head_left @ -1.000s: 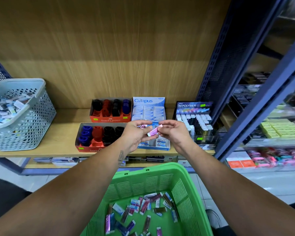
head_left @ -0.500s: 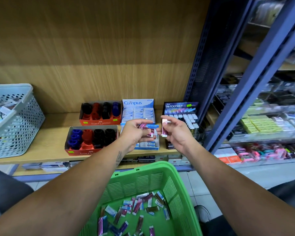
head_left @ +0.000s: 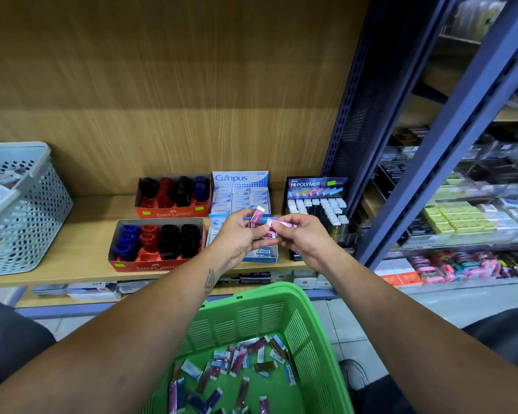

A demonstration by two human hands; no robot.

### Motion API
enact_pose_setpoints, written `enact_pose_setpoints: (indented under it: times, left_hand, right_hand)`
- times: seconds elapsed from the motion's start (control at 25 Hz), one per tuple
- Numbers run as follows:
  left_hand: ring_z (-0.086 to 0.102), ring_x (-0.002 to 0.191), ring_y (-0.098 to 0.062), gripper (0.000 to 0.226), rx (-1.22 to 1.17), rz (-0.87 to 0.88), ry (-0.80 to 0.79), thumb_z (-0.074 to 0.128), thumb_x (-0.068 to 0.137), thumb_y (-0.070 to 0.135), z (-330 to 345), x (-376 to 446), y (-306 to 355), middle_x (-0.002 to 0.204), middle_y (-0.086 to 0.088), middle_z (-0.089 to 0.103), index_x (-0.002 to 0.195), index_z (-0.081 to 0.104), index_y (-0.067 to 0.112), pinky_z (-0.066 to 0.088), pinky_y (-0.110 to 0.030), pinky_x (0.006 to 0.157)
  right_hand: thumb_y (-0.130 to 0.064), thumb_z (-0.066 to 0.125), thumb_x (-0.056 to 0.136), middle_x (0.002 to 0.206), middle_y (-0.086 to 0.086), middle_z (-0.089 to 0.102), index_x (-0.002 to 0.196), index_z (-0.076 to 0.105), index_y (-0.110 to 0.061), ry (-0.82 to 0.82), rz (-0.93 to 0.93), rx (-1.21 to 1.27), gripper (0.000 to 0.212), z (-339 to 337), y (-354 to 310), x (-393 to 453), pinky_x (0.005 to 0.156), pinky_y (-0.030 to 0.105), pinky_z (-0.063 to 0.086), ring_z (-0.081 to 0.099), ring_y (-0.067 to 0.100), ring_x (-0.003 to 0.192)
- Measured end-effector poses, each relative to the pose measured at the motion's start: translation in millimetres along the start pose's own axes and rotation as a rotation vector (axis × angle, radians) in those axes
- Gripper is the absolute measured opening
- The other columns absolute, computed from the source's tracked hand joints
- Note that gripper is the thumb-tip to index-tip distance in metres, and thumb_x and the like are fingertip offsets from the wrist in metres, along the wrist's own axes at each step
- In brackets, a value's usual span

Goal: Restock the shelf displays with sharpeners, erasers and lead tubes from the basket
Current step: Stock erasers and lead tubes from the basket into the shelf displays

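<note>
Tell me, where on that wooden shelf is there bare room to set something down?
The widest bare patch lies between the grey basket and the two Faber-Castell sharpener trays. A thin strip runs behind the rear tray to the back panel. From the trays rightward it is crowded: Campus eraser box, Hi-Polymer display and blue upright stand close together.

Far left: you see a grey perforated plastic basket (head_left: 27, 210) on the wooden shelf (head_left: 84, 222).
Right: dark blue metal upright (head_left: 449, 130) — neighbouring bay.
</note>
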State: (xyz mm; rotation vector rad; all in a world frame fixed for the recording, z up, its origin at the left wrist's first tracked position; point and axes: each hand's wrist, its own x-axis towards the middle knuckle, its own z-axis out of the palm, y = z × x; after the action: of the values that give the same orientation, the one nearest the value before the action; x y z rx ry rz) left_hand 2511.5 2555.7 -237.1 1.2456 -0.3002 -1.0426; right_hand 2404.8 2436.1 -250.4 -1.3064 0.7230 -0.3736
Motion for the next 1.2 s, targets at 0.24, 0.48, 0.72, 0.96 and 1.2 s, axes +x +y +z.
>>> enact_pose_setpoints:
  times: [0.24, 0.48, 0.72, 0.96, 1.2]
  left_hand:
    - [0.062, 0.110, -0.049, 0.017, -0.235, -0.127, -0.037, 0.041, 0.098, -0.012, -2, -6, 7, 0.121, -0.039, 0.057, 0.112, 0.051, -0.014, 0.057, -0.052, 0.087]
    - [0.060, 0.113, -0.050, 0.029, -0.139, -0.230, -0.037, 0.044, 0.102, -0.001, -5, -12, 13, 0.128, -0.038, 0.055, 0.126, 0.045, -0.017, 0.058, -0.055, 0.078]
    - [0.067, 0.093, -0.048, 0.020, -0.119, -0.230, 0.088, 0.045, 0.102, -0.002, -11, -10, 10, 0.116, -0.032, 0.060, 0.120, 0.047, -0.008, 0.061, -0.050, 0.070]
    - [0.069, 0.090, -0.036, 0.024, -0.145, -0.214, 0.103, 0.039, 0.102, 0.000, -13, -5, 17, 0.104, -0.027, 0.066, 0.122, 0.047, -0.011, 0.059, -0.052, 0.081]
    - [0.073, 0.072, -0.034, 0.018, -0.060, -0.143, 0.056, 0.054, 0.099, 0.003, -14, -6, 10, 0.084, -0.022, 0.065, 0.108, 0.058, -0.012, 0.062, -0.043, 0.074]
  right_hand:
    - [0.000, 0.068, 0.090, 0.086, 0.016, 0.068, 0.097, 0.069, 0.001, 0.022, -0.075, -0.034, 0.007, 0, -2, 2, 0.062, 0.027, 0.055, 0.064, 0.021, 0.071]
    - [0.001, 0.068, 0.089, 0.081, 0.003, 0.067, 0.093, 0.070, -0.007, 0.003, -0.307, -0.419, 0.010, 6, -18, 8, 0.066, 0.019, 0.053, 0.061, 0.007, 0.070]
    - [-0.007, 0.073, 0.088, 0.096, 0.007, 0.069, 0.102, 0.077, -0.008, 0.046, -0.396, -0.542, 0.015, 11, -17, 12, 0.070, 0.009, 0.045, 0.060, 0.006, 0.080]
    - [0.000, 0.063, 0.093, 0.090, 0.013, 0.065, 0.112, 0.060, -0.005, -0.030, -0.256, -0.510, 0.021, 15, -21, 11, 0.071, 0.032, 0.053, 0.064, 0.017, 0.069]
    - [-0.006, 0.077, 0.083, 0.083, 0.008, 0.057, 0.097, 0.059, -0.013, 0.021, -0.313, -0.532, 0.023, 27, -19, 11, 0.065, 0.030, 0.053, 0.058, 0.019, 0.067]
